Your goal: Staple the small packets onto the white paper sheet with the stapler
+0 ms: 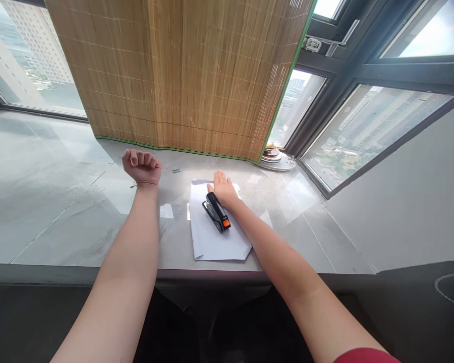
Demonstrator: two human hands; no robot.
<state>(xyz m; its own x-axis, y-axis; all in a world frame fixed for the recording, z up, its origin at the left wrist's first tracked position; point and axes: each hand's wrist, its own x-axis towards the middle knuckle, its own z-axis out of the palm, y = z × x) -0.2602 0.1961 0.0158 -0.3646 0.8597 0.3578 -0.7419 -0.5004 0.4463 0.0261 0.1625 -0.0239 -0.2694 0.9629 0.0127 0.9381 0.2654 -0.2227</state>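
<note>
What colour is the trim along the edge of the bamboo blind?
Green; the trim shows best in the head view.

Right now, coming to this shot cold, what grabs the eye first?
The big bamboo blind, hanging in front of the window and filling the upper middle. Then the black stapler with its orange patch, lying on the white paper near the ledge's front edge. Next, the contrast in hands: left hand curled in a fist left of the paper, right hand spread open at the paper's far end.
</note>
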